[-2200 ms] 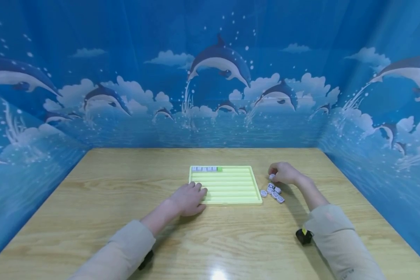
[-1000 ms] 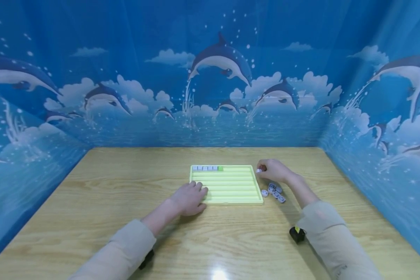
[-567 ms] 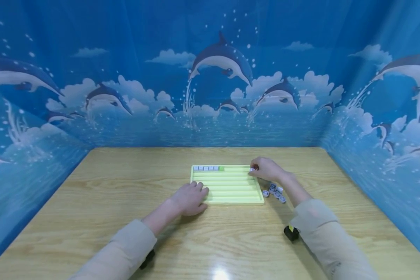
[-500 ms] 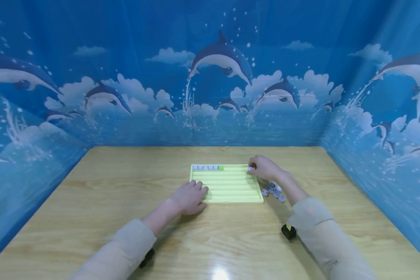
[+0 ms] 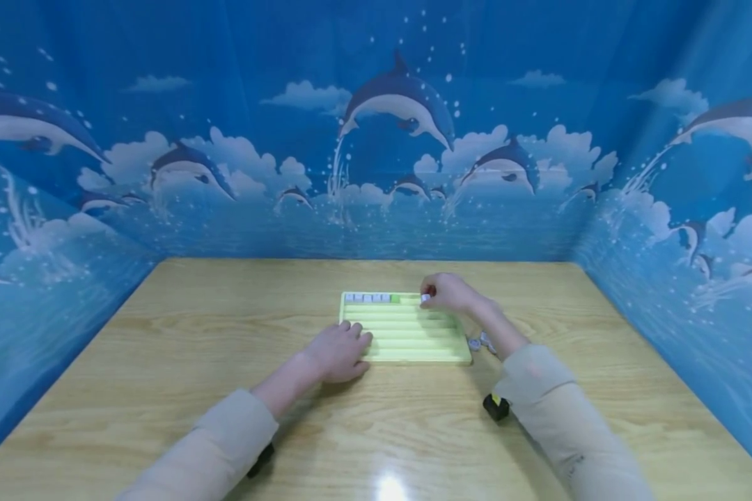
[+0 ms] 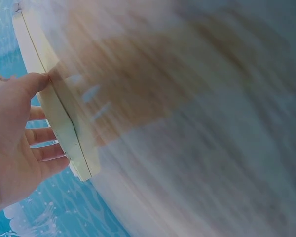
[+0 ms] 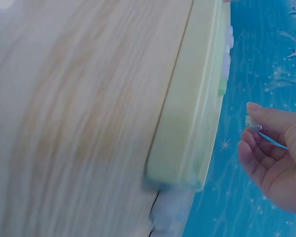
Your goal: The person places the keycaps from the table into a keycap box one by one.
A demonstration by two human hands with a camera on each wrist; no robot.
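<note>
A pale green ridged tray [image 5: 413, 335] lies on the table. Along its back row stand several white keycaps [image 5: 367, 298] from the left corner, ending in a green one [image 5: 395, 298]. My right hand [image 5: 452, 295] pinches a white keycap [image 5: 425, 298] between thumb and forefinger, above the right part of that back row; the right wrist view shows this keycap [image 7: 253, 124] at the fingertips. My left hand [image 5: 338, 355] rests at the tray's front left corner, thumb against the front edge and fingers fairly straight, touching the tray.
Several loose keycaps [image 5: 474, 344] lie just right of the tray, partly hidden by the right forearm. The wooden table [image 5: 225, 306] meets blue dolphin-print curtains [image 5: 376, 229] at the back and sides. A black device [image 5: 496, 407] hangs under the right wrist.
My right hand picked up a keycap from beside the loose pile and carried it left, over the tray's right edge, toward the green keycap. My left hand stays put.
</note>
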